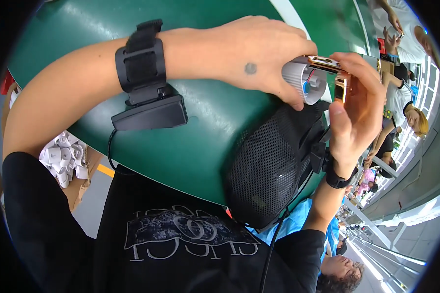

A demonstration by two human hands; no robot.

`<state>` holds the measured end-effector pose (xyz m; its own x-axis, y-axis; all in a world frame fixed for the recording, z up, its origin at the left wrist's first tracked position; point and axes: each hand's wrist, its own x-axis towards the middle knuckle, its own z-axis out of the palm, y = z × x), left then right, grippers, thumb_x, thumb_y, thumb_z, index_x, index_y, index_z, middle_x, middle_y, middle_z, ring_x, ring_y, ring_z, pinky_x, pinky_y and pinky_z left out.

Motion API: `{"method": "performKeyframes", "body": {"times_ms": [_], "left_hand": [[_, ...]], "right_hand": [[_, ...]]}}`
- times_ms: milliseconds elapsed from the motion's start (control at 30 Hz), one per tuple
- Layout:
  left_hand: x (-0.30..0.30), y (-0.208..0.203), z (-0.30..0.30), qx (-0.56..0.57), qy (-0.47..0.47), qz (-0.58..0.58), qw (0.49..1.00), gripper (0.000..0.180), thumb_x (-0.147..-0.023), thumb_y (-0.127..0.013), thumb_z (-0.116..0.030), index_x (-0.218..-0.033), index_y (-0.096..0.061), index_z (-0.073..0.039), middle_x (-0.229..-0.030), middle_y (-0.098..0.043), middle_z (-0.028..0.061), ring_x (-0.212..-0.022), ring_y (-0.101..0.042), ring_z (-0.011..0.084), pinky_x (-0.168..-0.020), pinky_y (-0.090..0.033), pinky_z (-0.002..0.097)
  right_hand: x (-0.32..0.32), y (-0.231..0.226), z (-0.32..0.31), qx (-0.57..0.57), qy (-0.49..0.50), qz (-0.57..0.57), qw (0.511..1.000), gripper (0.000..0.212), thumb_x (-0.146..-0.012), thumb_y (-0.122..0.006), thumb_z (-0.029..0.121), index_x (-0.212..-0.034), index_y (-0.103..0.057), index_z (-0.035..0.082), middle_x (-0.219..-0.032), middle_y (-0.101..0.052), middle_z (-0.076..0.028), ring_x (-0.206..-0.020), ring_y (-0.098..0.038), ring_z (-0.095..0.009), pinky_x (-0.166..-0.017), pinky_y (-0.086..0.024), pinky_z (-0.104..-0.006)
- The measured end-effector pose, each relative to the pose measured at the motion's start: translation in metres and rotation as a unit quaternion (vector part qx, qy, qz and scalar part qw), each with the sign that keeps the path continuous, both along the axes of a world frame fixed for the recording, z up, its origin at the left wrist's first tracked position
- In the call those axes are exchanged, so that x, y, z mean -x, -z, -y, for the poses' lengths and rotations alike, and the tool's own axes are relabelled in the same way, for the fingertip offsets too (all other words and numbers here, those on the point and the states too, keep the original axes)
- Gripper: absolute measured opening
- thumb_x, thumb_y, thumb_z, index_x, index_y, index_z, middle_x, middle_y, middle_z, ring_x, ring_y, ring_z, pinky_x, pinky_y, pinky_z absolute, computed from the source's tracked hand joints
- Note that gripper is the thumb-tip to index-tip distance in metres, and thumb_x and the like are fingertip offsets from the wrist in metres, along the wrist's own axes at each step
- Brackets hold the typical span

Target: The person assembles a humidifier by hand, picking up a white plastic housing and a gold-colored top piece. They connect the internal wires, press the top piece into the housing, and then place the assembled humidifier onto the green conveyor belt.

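My left hand is closed around a white ribbed cylindrical housing, thumb on the near side. Its open end faces right and shows a red wire, a blue part and white plastic inside. Against that end, my right hand grips a shiny gold-trimmed part between thumb and fingers. The fingers hide much of its shape, and I cannot tell whether the two pieces are joined. Both hands are above the green table.
A black mesh bag lies on the table just below my hands. Black strapped devices with cables sit on my wrists. At lower left, a cardboard box holds several white parts. Other people are along the right side.
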<state>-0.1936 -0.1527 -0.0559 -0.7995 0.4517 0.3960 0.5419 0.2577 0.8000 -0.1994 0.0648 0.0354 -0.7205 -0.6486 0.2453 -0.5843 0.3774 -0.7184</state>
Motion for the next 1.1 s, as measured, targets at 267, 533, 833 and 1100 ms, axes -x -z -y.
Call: {"method": "performKeyframes", "body": {"times_ms": [267,533,833,1100], "left_hand": [[0.009,-0.015,0.009,-0.012,0.099,0.086,0.991,0.051,-0.085,-0.077,-0.038,-0.105,-0.062,0.007,-0.103,-0.066,0.0239,-0.092,-0.066,0.0400,-0.082,-0.054,0.0453],[0.010,-0.011,0.009,-0.019,0.104,0.075,0.992,0.052,-0.085,-0.077,-0.038,-0.104,-0.062,0.008,-0.102,-0.066,0.0250,-0.093,-0.066,0.0401,-0.083,-0.054,0.0450],[0.009,-0.016,0.010,-0.031,0.122,0.085,0.988,0.050,-0.085,-0.077,-0.037,-0.099,-0.063,0.009,-0.093,-0.066,0.0240,-0.087,-0.066,0.0380,-0.078,-0.054,0.0439],[0.009,-0.016,0.013,-0.021,0.103,0.052,0.993,0.048,-0.085,-0.076,-0.036,-0.089,-0.062,0.010,-0.082,-0.063,0.0235,-0.076,-0.064,0.0347,-0.068,-0.053,0.0422]], "right_hand": [[-0.001,0.006,-0.004,-0.007,-0.005,-0.029,1.000,0.047,-0.090,-0.068,0.022,-0.128,-0.057,-0.004,-0.132,-0.058,-0.020,-0.115,-0.060,-0.025,-0.100,-0.048,-0.0357],[0.000,0.001,-0.006,-0.070,-0.021,-0.059,0.996,0.047,-0.092,-0.065,0.018,-0.131,-0.054,-0.005,-0.134,-0.058,-0.025,-0.123,-0.059,-0.031,-0.111,-0.043,-0.0428],[0.000,0.000,-0.006,-0.081,-0.025,-0.059,0.995,0.047,-0.093,-0.063,0.015,-0.134,-0.052,-0.004,-0.137,-0.057,-0.025,-0.128,-0.058,-0.034,-0.115,-0.041,-0.0451],[-0.004,-0.003,-0.003,-0.147,-0.026,-0.072,0.986,0.046,-0.093,-0.063,0.015,-0.134,-0.054,-0.002,-0.137,-0.059,-0.023,-0.129,-0.059,-0.032,-0.115,-0.042,-0.0434]]}}
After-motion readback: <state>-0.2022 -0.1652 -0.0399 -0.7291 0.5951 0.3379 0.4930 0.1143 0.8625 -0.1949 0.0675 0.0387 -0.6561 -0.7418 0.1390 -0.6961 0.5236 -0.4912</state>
